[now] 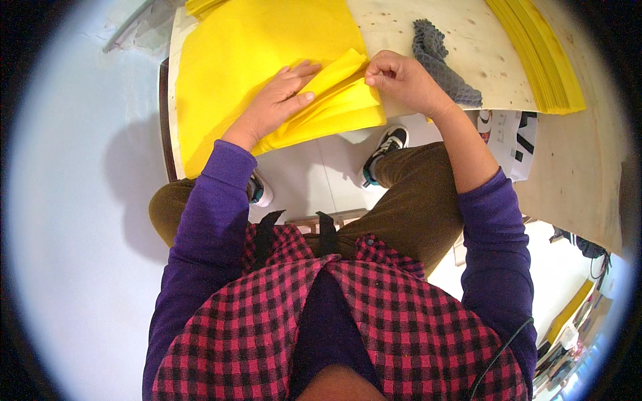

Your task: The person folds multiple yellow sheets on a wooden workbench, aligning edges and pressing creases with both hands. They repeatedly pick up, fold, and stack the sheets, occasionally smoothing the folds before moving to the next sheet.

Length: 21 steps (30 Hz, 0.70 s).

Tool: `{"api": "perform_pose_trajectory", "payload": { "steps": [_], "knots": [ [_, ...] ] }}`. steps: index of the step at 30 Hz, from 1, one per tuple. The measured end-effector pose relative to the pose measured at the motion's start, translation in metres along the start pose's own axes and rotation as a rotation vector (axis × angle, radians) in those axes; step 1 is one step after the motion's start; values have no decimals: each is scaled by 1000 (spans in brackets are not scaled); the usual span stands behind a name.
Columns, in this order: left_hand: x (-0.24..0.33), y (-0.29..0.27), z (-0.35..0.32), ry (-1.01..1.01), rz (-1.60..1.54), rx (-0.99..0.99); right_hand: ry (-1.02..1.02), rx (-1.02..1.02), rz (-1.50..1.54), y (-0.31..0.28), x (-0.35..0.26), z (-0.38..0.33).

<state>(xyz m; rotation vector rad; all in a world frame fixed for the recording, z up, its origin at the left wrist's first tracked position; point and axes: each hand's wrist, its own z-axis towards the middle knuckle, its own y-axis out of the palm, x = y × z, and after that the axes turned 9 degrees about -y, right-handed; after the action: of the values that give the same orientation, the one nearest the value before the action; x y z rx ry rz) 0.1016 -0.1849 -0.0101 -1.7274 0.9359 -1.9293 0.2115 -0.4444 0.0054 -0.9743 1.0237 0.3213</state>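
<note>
Yellow fabric sheets [267,47] lie on a pale wooden table, and their near edge hangs over its front. Toward the right side, part of the fabric is lifted and folded into loose layers [341,100]. My left hand [281,97] rests on the fabric with its fingers stretched out and its thumb lying against the fold. At the fold's right end, my right hand [401,80] is closed, its thumb and forefinger pinching the edge of the yellow fabric. The other fingers of that hand are curled in.
A crumpled grey textured cloth [445,67] lies on the wooden table [394,23] right of my right hand. Farther right is a thick stack of yellow sheets [545,67]. A white printed bag [511,144] sits below the table edge. A pale wall [87,167] stands at left.
</note>
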Motion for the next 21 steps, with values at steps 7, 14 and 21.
{"api": "perform_pose_trajectory", "payload": {
  "steps": [7,14,21],
  "knots": [
    [1,0,0,0,-6,14,-5,16,-54,0,-7,1],
    [6,-3,-1,27,45,-12,-26,56,-88,1,-11,7],
    [6,-4,-1,39,40,-31,-45,64,-100,1,-11,14]
  ]
}}
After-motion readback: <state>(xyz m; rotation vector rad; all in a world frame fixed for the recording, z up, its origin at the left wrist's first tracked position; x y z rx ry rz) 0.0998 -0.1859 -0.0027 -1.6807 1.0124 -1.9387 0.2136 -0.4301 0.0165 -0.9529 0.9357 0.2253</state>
